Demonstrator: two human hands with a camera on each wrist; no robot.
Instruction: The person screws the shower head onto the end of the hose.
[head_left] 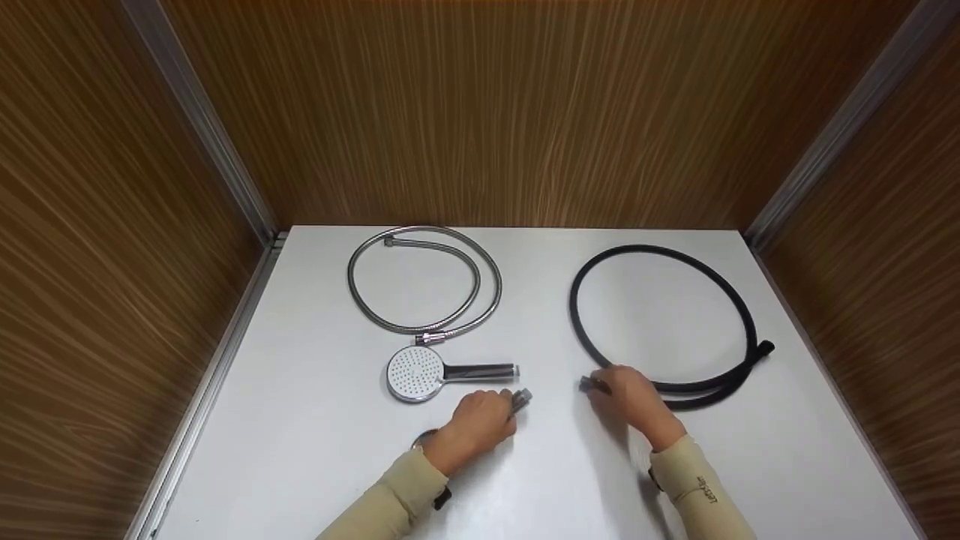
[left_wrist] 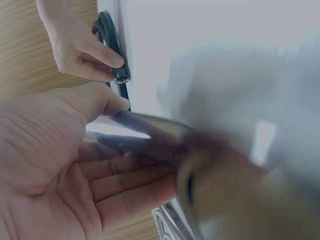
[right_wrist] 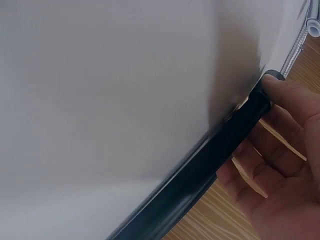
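Observation:
My left hand (head_left: pixel 480 421) grips a chrome hand shower by its handle (left_wrist: pixel 135 131). The handle's threaded end (head_left: pixel 523 396) sticks out past the fingers, and the hand and sleeve hide most of its head. To the right, my right hand (head_left: pixel 628 394) pinches the end fitting (head_left: pixel 586 384) of a black shower hose (head_left: pixel 750 319) between thumb and fingers. In the right wrist view the hose (right_wrist: pixel 195 170) runs down and left from the fingertips. The hose end and the handle end are apart, pointing roughly toward each other.
Another hand shower (head_left: pixel 415 373) with a white spray face lies just beyond my left hand. Behind it, a coiled silver metal hose (head_left: pixel 351 274) rests on the white table (head_left: pixel 536 300). Wood-grain panels (head_left: pixel 480 112) close off the back and both sides.

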